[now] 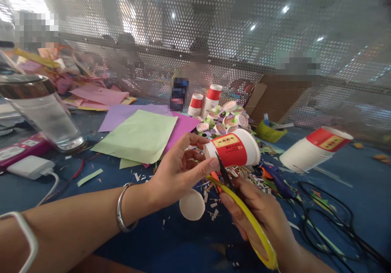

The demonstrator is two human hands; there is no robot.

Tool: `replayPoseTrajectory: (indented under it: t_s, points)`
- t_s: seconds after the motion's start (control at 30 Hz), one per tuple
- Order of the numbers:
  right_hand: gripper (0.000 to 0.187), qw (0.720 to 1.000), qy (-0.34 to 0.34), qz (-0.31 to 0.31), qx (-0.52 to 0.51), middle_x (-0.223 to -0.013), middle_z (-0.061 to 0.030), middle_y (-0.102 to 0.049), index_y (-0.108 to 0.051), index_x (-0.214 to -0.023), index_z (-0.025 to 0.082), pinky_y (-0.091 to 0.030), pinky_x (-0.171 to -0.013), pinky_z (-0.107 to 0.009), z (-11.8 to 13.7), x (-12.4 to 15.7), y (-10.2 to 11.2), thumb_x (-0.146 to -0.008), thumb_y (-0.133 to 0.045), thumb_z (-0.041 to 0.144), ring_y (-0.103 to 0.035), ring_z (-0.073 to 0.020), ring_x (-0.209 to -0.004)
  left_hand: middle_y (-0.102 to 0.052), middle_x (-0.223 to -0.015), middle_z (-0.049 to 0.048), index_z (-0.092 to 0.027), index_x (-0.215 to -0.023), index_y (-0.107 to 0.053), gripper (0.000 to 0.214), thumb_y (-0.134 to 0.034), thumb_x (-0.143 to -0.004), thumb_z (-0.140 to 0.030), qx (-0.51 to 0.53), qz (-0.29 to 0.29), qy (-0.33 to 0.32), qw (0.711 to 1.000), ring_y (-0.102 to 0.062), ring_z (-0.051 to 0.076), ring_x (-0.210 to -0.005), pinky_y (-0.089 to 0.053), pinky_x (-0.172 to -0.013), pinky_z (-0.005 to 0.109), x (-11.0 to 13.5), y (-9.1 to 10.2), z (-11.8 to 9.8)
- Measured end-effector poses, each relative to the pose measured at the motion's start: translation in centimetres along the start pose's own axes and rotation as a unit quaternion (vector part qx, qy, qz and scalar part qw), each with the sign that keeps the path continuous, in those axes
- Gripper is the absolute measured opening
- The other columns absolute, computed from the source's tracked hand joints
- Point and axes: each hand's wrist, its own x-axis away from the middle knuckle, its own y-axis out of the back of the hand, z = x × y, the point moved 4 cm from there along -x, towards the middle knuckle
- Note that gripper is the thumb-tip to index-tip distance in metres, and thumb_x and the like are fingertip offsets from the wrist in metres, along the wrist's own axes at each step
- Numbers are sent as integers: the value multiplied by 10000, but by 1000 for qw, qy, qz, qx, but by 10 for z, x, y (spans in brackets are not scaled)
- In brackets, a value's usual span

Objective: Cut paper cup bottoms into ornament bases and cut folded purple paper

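Observation:
A white paper cup (232,147) with a red band and printed label lies on its side in the air, gripped near one end by my left hand (183,171). My right hand (259,208) is closed on yellow-handled scissors (253,224). Their dark blades (225,172) rest against the cup's near side, close to my left thumb. Below the cup, a round white paper disc (192,205) lies on the blue table. White paper scraps (214,214) are scattered around it.
Coloured paper sheets (137,136) lie to the left, near a glass tumbler (45,110) and a white charger (32,167). Stacked cups (317,148) stand tilted at right, above black cable (305,224). Behind are piled cut discs (230,120), a cardboard box (275,97) and a perforated metal screen (220,24).

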Motion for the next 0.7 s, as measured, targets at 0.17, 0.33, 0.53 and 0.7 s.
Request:
replayPoseTrajectory:
  t_s: [0.17, 0.33, 0.53, 0.7]
  points:
    - [280, 1000, 1, 8, -8, -493, 78, -469, -553, -814, 234, -328, -348, -204, -4, -2, -1, -929, -596, 486, -436, -84, -344, -650, -905, 52, -183, -1066, -524, 295, -719, -860, -265, -59, -38, -69, 995, -618, 134, -799, -558, -660, 251, 1, 1, -6]
    - [241, 1000, 18, 17, -2, -512, 84, -468, -578, -883, 228, -322, -352, -201, -5, -5, -1, -947, -580, 461, -425, -76, -344, -632, -972, 70, -196, -1048, -529, 267, -705, -868, -285, -111, -79, -112, 984, -649, 164, -819, -606, -698, 329, 4, 2, -9]
    - [155, 998, 59, 37, -9, -535, 92, -479, -570, -925, 231, -324, -327, -180, -10, -5, -1, -960, -587, 381, -433, -65, -324, -615, -1011, 69, -210, -1033, -523, 258, -705, -866, -283, -120, -94, -111, 982, -663, 164, -816, -612, -695, 331, 5, 0, -7]
    - [174, 998, 57, 38, 6, -464, 102, -450, -563, -949, 241, -306, -307, -182, -14, -5, -4, -968, -564, 414, -419, -83, -303, -618, -948, 42, -207, -1016, -512, 240, -697, -875, -270, -86, -86, -96, 988, -653, 131, -775, -587, -657, 264, 7, -5, -4]
